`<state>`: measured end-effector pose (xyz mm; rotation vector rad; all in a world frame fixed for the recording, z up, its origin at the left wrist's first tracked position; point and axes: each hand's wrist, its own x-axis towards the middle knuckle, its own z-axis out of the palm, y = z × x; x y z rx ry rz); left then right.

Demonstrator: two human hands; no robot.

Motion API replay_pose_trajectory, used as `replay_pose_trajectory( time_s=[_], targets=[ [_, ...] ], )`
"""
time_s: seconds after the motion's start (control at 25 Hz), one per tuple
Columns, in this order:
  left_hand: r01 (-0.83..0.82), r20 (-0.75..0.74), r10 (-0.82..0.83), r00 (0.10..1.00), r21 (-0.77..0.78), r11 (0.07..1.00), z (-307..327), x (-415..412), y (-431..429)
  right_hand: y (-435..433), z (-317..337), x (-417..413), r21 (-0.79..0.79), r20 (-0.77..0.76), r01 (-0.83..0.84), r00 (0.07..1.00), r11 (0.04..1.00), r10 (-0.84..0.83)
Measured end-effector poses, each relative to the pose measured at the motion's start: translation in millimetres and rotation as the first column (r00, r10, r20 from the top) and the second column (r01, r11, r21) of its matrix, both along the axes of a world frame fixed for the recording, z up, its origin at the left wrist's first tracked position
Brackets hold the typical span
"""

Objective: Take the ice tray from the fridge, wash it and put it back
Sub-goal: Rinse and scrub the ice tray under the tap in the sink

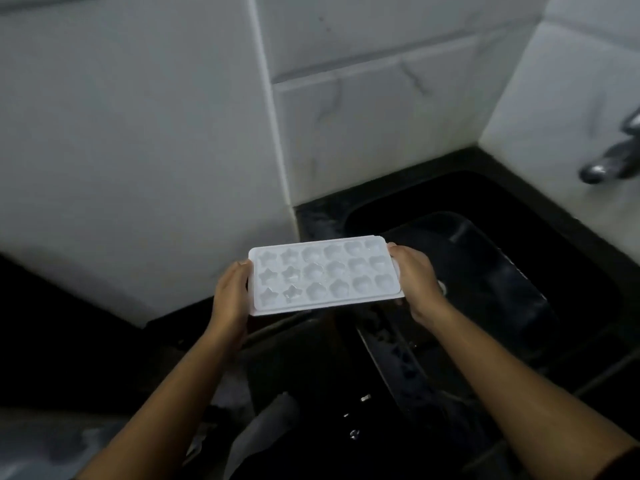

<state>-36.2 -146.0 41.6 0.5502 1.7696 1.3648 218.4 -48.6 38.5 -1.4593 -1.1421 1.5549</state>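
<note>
A white ice tray [323, 276] with star and heart shaped moulds is held level in the air, its hollows facing up. My left hand [231, 295] grips its left short end, fingers curled under the rim. Its right short end is held by my right hand [417, 283] in the same way. The tray hovers over the left edge of a black sink [485, 258], above the dark counter. No fridge is in view.
A chrome tap [613, 157] juts from the tiled wall at the far right, above the sink. White marbled tiles [381, 116] and a white pillar [138, 150] stand behind. Dark counter [318, 216] surrounds the sink; dim objects lie below my arms.
</note>
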Motion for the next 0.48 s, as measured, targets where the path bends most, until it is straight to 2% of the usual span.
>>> replay_pose_trajectory(
  time_s=[0.24,0.48],
  targets=[
    [0.305,-0.016,-0.306,0.952,-0.031,0.952,1.7,48.7,107.4,17.3,-3.9,69.7,0.056,0.059,0.298,0.952,0.953,-0.302],
    [0.707,-0.03,-0.706,0.708,0.015,0.707,-1.4,89.6,208.0,13.9,-11.7,115.9,0.147,0.146,0.616,0.76,0.774,-0.633]
  ],
)
